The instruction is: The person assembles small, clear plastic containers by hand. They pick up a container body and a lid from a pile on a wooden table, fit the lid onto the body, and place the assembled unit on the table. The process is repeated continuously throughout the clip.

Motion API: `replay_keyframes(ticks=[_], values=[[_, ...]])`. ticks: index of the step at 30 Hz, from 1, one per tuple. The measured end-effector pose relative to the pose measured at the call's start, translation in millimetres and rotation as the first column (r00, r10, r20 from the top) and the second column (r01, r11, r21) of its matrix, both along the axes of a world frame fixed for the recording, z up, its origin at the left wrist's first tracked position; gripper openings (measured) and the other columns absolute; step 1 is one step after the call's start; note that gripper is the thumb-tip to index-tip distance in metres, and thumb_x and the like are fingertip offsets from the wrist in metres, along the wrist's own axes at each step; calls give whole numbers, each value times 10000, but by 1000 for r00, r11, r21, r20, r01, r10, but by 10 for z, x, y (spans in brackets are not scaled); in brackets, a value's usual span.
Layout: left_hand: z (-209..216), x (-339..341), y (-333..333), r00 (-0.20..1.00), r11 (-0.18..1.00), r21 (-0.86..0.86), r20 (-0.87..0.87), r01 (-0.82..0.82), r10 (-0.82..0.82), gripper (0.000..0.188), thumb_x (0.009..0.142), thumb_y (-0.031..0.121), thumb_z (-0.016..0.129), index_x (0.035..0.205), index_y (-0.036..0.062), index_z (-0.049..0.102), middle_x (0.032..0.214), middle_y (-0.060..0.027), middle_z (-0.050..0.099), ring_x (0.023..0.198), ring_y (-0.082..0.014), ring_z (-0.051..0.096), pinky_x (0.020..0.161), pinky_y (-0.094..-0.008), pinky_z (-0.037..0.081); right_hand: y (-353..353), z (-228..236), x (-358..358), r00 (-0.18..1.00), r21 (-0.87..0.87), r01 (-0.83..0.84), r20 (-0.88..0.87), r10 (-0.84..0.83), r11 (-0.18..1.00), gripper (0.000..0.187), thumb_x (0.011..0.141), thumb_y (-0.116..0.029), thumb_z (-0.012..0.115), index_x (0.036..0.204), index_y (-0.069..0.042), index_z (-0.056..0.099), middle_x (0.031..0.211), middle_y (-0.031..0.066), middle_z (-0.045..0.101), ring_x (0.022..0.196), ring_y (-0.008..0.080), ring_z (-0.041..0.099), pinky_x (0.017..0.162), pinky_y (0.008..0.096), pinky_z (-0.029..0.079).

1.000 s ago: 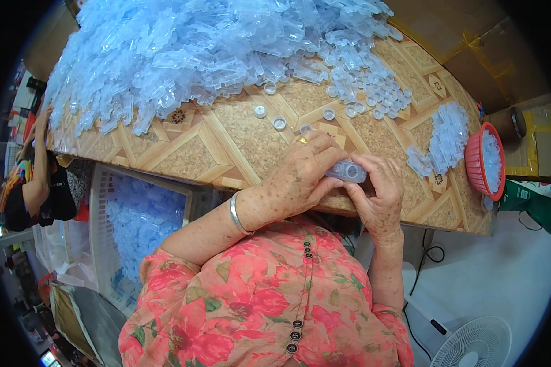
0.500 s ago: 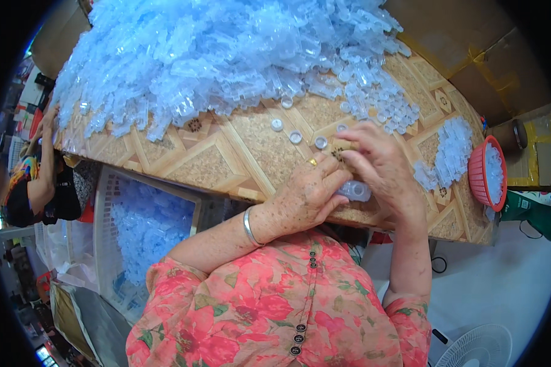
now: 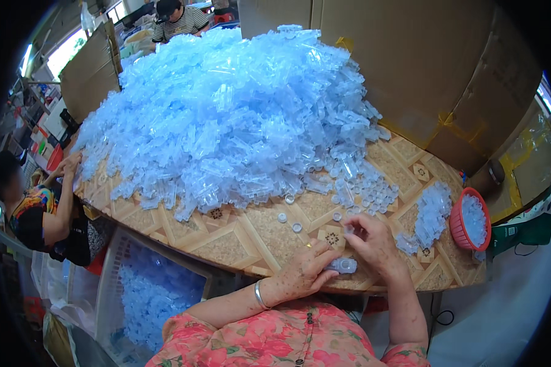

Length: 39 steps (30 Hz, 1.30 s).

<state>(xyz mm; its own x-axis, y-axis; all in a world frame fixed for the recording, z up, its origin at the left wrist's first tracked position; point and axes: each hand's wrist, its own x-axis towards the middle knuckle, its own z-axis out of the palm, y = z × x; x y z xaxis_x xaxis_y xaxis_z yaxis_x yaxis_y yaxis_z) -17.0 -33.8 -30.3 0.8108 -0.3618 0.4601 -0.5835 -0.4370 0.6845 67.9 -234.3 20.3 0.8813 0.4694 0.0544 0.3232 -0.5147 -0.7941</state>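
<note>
My left hand is closed around a small clear plastic container, whose rounded end sticks out past the fingers just above the table's near edge. My right hand is raised beside it, thumb and forefinger pinching a small clear round cap. Beyond my hands, a few loose round caps lie on the wood-patterned tabletop. More caps are spread at the right foot of a large heap of clear plastic pieces.
At right, a smaller pile of clear pieces lies beside a red basket holding more. A white crate with clear pieces stands below the table at left. Cardboard walls the back right. Other people sit left and at the back.
The view has tilted up, showing more of the heap and the back. My right hand has moved off the container, and one loose cap near it is gone from the table.
</note>
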Motion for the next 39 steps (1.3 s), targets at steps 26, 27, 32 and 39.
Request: replay_keyframes(ticks=[26, 27, 32, 39], values=[[53, 79, -39, 998, 998, 42, -39, -44, 45, 400, 851, 133, 766, 1212, 25, 633, 1084, -163, 625, 993, -382, 644, 843, -447, 528, -487, -224, -518, 932, -126, 253, 298, -207, 959, 236, 752, -65, 787, 957, -37, 674, 954, 129, 653, 950, 344, 629, 833, 436, 495], [52, 82, -41, 998, 998, 44, -32, -47, 49, 404, 850, 135, 766, 1216, 26, 633, 1090, -163, 626, 997, -382, 644, 847, -446, 528, -488, -226, -527, 929, -129, 256, 307, -206, 958, 239, 752, -66, 788, 961, -39, 675, 957, 128, 650, 953, 343, 627, 835, 438, 493], [61, 105, -69, 998, 998, 19, -20, -55, 55, 424, 851, 158, 770, 1231, 29, 632, 1125, -168, 633, 1013, -386, 643, 866, -439, 530, -430, -173, -580, 914, -145, 316, 311, -260, 938, 249, 761, -77, 787, 986, -44, 684, 970, 126, 631, 966, 343, 617, 847, 441, 485], [60, 148, -80, 999, 999, 30, -43, -30, 31, 423, 850, 174, 777, 1222, 27, 638, 1096, -183, 661, 986, -389, 655, 847, -438, 535, -485, -326, -514, 908, -138, 247, 378, -179, 959, 193, 814, -68, 745, 991, -33, 677, 982, 141, 638, 959, 352, 623, 841, 438, 490]])
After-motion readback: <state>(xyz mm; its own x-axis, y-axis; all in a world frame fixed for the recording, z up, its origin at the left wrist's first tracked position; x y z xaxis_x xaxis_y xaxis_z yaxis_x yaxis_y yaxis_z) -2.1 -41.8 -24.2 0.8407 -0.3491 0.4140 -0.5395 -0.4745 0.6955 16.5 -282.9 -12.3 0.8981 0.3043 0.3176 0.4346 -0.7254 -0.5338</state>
